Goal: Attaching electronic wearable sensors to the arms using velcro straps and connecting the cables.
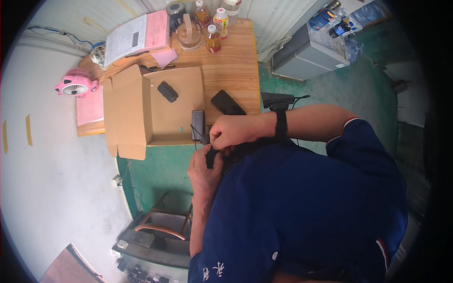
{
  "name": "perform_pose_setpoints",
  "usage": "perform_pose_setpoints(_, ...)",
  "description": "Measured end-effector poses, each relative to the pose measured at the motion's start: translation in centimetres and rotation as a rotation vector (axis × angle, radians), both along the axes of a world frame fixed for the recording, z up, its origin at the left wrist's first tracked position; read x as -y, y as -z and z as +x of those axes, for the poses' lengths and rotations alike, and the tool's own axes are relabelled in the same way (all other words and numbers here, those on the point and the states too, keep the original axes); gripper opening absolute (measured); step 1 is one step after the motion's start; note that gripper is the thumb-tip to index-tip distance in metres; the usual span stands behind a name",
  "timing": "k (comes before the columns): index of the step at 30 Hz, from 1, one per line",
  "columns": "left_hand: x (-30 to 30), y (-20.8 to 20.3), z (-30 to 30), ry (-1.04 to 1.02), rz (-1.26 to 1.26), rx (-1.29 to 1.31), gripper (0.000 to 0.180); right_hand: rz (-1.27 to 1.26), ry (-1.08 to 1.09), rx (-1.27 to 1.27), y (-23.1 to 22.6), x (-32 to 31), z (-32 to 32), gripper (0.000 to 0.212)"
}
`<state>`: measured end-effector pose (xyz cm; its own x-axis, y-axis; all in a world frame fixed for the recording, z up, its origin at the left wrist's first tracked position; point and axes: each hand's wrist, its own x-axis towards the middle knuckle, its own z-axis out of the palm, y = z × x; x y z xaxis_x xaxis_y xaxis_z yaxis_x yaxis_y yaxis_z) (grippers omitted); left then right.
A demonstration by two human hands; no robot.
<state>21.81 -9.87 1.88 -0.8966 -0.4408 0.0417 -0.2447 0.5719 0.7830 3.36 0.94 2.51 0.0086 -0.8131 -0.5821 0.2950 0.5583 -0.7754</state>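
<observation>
My left hand is closed round a small black thing close to my body, its kind mostly hidden by the fingers. Just above it, the fingers of my right hand are curled in a pinch, and what they hold cannot be made out. A black strap with a dark device circles my right wrist. Beside my hands, a dark rectangular block with a thin black cable stands at the near edge of an opened cardboard box. Farther back in the box lies a small black object.
A black phone rests right of the box on the wooden table. Bottles, a jug and papers occupy the far side. At left is a pink fan. A chair stands lower left, a grey cabinet at upper right.
</observation>
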Motion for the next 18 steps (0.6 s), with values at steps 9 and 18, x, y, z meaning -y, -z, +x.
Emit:
perform_pose_setpoints(9,0.1,0.5,-0.1,0.019,0.027,-0.002,0.031,0.003,-0.002,0.091,0.7,-0.1,-0.7,0.019)
perform_pose_setpoints(18,0.0,1.0,0.2,0.033,0.07,0.038,0.031,-0.018,-0.088,-0.046,0.2,-0.2,-0.8,0.022)
